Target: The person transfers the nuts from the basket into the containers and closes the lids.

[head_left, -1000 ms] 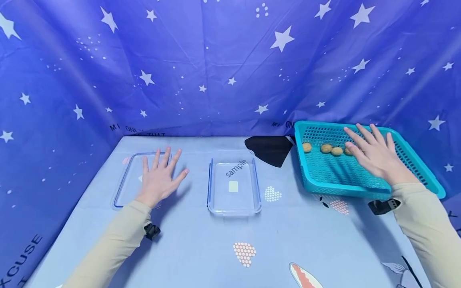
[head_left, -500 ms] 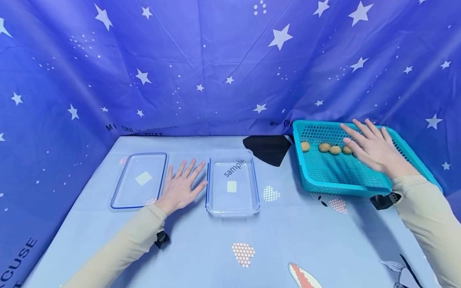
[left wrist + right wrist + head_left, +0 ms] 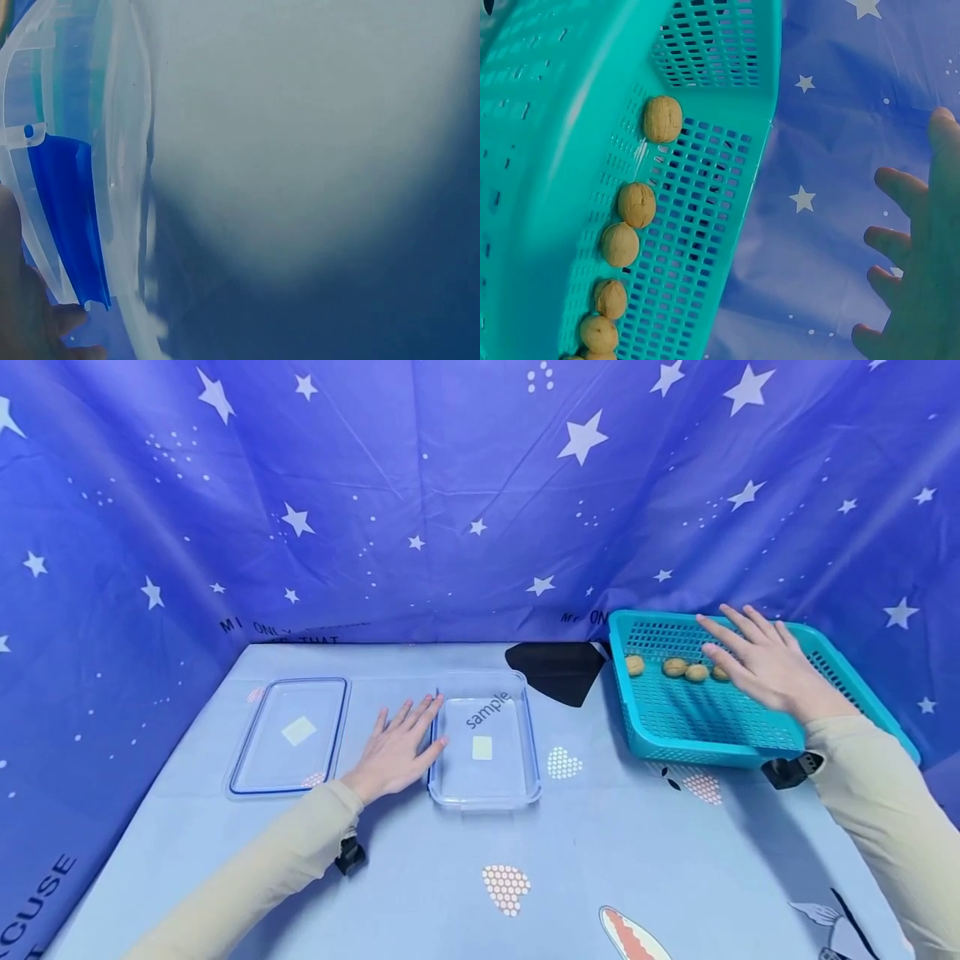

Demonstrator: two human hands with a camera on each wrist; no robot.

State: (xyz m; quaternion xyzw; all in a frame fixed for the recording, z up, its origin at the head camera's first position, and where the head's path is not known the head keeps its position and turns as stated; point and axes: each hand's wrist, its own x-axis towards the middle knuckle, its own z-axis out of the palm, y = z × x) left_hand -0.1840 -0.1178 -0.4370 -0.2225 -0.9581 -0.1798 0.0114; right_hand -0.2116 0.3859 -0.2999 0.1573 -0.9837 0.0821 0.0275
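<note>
- Left hand (image 3: 395,753): fingers straight, released, at the clear container's (image 3: 486,783) left edge; whether they touch is unclear.
- Right hand (image 3: 780,675): fingers spread, grasping nothing, above the teal basket (image 3: 708,755).
- Container: mid-surface (image 3: 405,893), upright, long axis running away from the person.
- Lid (image 3: 292,760): flat, left, roughly parallel.
- Basket: right, long axis crosswise.
- Walnuts (image 3: 697,672): rowed along it.

Lid (image 3: 288,752) at left on the table (image 3: 420,893), container (image 3: 487,777) mid-table, basket (image 3: 708,752) at right, walnuts (image 3: 674,668) inside.
</note>
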